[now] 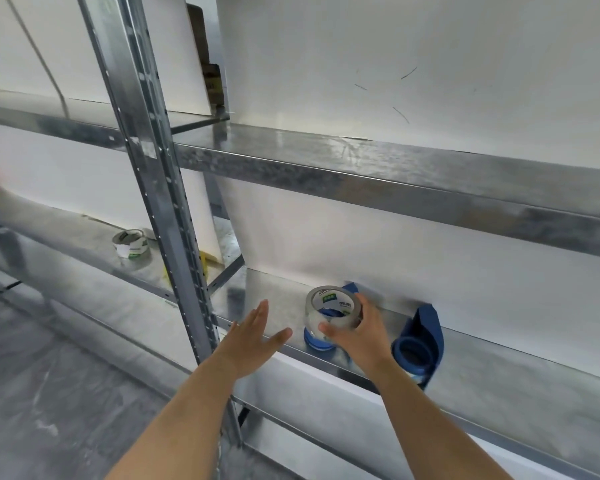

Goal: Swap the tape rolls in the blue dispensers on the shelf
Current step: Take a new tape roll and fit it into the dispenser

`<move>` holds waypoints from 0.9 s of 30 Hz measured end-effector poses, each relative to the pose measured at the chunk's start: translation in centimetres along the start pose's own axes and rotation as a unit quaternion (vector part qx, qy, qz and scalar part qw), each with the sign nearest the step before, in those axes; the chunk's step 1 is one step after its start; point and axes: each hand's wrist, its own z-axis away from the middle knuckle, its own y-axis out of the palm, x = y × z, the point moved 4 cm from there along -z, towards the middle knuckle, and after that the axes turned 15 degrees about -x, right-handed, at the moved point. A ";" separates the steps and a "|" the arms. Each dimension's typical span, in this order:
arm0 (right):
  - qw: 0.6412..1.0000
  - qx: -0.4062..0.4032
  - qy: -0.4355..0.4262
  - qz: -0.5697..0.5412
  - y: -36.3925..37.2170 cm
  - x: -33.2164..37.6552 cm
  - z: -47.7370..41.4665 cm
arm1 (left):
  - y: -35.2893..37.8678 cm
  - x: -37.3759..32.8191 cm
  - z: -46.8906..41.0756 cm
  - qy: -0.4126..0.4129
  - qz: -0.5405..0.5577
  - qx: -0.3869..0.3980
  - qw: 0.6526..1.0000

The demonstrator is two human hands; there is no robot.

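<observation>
My right hand (362, 336) grips a clear tape roll (329, 308) with a white and green core label, holding it on or just above the round hub of a blue dispenser (317, 342) on the metal shelf (499, 362). A second blue dispenser (418, 342) lies to the right, its round hub bare and facing me. My left hand (253, 341) hovers flat with fingers spread, just left of the first dispenser and touching nothing. Another clear tape roll (130, 243) stands far left on the neighbouring shelf bay.
A slotted steel upright (174, 209) rises between the two bays, close to my left hand. An upper shelf (395, 174) overhangs the working shelf. White boards back the shelves. A lower shelf edge and a dusty grey floor (49, 393) lie below.
</observation>
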 end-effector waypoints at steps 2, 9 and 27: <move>1.000 -0.002 0.002 0.008 0.3 -0.2 -0.5 | -0.2 -0.3 -0.5 -0.005 0.004 -0.003 1.000; 0.994 0.019 0.009 0.105 1.5 -1.0 -2.6 | 1.5 1.0 -4.7 0.048 -0.024 0.011 0.998; 0.940 -0.012 0.011 0.341 4.5 -0.3 -1.3 | 2.4 2.8 -14.2 0.221 -0.066 0.088 0.969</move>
